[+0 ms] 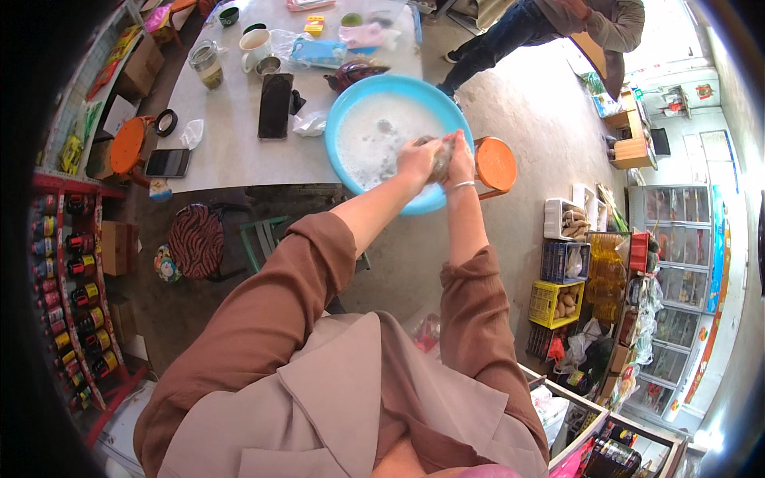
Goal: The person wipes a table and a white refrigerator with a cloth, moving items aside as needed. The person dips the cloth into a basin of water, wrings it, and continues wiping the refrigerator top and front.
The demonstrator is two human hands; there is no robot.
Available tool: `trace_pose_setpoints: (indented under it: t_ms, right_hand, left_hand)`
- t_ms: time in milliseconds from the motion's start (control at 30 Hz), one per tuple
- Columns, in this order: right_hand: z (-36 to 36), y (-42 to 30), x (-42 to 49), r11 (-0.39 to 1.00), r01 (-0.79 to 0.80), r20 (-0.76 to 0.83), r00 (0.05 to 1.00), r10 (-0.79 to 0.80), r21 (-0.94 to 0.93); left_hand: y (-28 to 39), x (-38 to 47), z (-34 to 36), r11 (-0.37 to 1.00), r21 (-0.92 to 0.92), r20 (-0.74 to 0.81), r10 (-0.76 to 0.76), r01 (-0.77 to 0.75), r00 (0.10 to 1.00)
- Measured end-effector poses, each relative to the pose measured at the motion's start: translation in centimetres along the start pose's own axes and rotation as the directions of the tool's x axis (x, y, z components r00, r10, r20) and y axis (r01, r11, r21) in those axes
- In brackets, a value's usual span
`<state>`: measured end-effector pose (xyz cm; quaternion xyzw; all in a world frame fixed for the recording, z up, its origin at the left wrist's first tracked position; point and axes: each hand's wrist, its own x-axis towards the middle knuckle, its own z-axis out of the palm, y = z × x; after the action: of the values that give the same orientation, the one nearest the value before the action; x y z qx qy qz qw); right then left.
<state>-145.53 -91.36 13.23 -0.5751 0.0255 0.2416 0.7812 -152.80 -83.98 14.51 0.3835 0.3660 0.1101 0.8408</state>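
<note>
A light-blue plastic basin [336,152] full of white suds sits at the table's right corner. Over its right side, my left hand [418,160] and my right hand [460,158] grip a wet, greyish-brown bunched item [441,160] between them, just above the foam. The item looks like cloth, but its kind is not certain. A bracelet [461,185] is on my right wrist. Whatever lies under the suds is hidden.
On the table [227,161] are a black phone [275,107], another phone [168,163], a glass jar [207,69], a white mug [256,48] and a dark red teapot [358,74]. An orange stool [496,164] stands right of the basin. A person [508,36] stands beyond it.
</note>
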Motion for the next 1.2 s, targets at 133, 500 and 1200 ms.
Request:
trace_pose_setpoints:
  t_ms: [133, 500, 1200]
  right_hand:
    - [-0.3, 1.1, 0.9, 0.999, 0.003, -0.129, 0.992, -0.007, -0.036]
    - [-1.4, 3.9, 2.3, 0.992, -0.015, -0.365, 0.930, -0.031, -0.122]
    - [0.4, 3.3, 1.1, 0.992, -0.044, -0.497, 0.862, 0.100, 0.122]
  left_hand:
    - [-1.0, 1.1, -0.3, 0.947, 0.275, -0.068, 0.191, -0.166, 0.979]
    - [-2.6, 0.4, -0.7, 0.827, 0.475, -0.083, 0.383, -0.301, 0.920]
    - [-1.3, -0.7, -1.8, 0.671, 0.530, 0.121, 0.546, -0.519, 0.829]
